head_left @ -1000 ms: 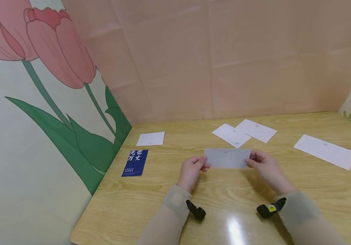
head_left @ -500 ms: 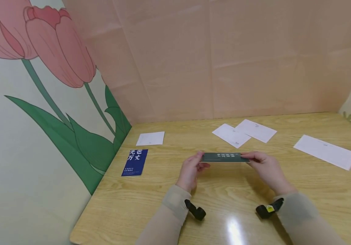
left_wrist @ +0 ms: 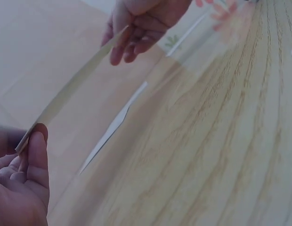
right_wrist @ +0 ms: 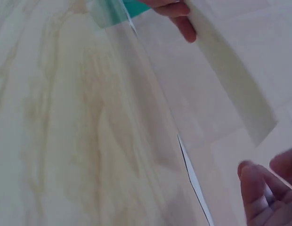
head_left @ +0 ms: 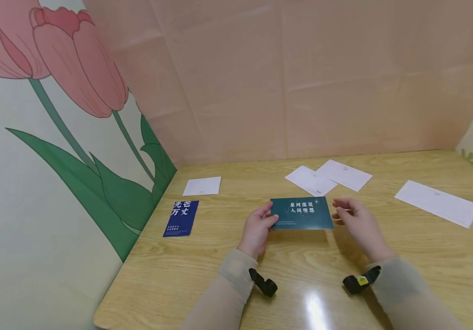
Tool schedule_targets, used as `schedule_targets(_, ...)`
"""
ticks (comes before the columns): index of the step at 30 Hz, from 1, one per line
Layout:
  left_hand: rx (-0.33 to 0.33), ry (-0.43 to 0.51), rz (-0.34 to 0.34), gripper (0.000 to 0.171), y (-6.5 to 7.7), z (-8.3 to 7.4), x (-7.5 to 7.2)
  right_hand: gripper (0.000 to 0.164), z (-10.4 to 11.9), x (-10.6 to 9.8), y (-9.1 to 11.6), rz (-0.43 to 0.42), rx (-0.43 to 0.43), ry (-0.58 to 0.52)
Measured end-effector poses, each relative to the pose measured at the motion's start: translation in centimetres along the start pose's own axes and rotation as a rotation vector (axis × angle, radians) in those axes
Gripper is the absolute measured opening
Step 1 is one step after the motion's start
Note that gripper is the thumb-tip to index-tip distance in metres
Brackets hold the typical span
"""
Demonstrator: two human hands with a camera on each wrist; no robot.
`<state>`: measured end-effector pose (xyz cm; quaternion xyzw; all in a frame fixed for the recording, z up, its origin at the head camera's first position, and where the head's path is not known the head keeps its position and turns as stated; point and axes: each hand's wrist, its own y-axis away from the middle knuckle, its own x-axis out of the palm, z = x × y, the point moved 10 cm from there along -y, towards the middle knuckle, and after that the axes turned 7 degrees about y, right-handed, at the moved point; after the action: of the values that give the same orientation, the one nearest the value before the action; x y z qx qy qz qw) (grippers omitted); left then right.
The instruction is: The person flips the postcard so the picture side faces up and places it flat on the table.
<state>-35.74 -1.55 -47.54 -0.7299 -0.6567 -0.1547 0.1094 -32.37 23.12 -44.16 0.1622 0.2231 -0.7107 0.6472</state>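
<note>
My left hand (head_left: pixel 257 229) pinches the left end of a teal postcard (head_left: pixel 302 220) between thumb and fingers. White characters on the card's printed face show upright in the head view; the wrist views show its pale back (left_wrist: pixel 73 89). The card is held above the table, tilted. Just off its right edge is my right hand (head_left: pixel 358 227), fingers loosely bent and holding nothing. In the right wrist view a gap separates that hand's fingertips (right_wrist: pixel 249 169) from the card's corner.
On the wooden table (head_left: pixel 170 284) lie a blue postcard (head_left: pixel 181 219) and a white card (head_left: pixel 202 186) at left. Two overlapping white cards (head_left: pixel 310 181) lie behind the hands, and a long white card (head_left: pixel 438 204) at right. A wall stands behind the table.
The held postcard has been flipped from its whitish back, past a near edge-on tilt, to its teal printed face. My right hand has let go of its right end.
</note>
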Motion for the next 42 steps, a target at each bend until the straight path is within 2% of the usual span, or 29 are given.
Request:
schedule_targets(5,0.029,-0.067,-0.009,0.047,0.0,-0.1,-0.2,0.071,-0.2,0.9,-0.2,0.099,0.051,-0.127)
schedule_targets(8,0.049,-0.122,-0.013,0.046,0.0,-0.3,-0.2,0.086,0.0,1.6,-0.3,0.157,0.035,-0.164)
schedule_targets(10,0.060,-0.171,-0.018,0.046,0.0,-0.4,-0.2,0.091,0.2,2.0,-0.3,0.182,0.008,-0.166)
schedule_targets(14,0.068,-0.295,-0.024,0.055,0.0,-0.4,-0.3,0.091,0.5,2.4,-0.3,0.195,-0.042,-0.121)
schedule_targets(18,0.027,-0.426,0.001,0.070,0.1,0.1,-0.2,0.089,0.5,2.7,-0.1,0.208,-0.075,-0.051)
schedule_targets(21,-0.008,-0.512,0.028,0.074,0.1,0.5,0.0,0.086,0.3,3.2,0.0,0.232,-0.080,0.000)
schedule_targets(25,-0.006,-0.655,0.024,0.073,0.1,0.3,0.0,0.078,-0.1,3.8,0.0,0.276,-0.038,0.104)
schedule_targets(30,0.007,-0.823,-0.008,0.071,0.3,0.0,0.0,0.072,-0.4,3.9,-0.1,0.285,-0.005,0.248)
schedule_targets(34,0.021,-0.900,-0.013,0.071,0.4,0.0,0.1,0.070,-0.5,4.0,-0.3,0.272,-0.005,0.319)
schedule_targets(42,0.060,-1.145,-0.044,0.069,0.5,-0.1,0.0,0.065,-0.3,4.1,-0.4,0.223,-0.059,0.449)
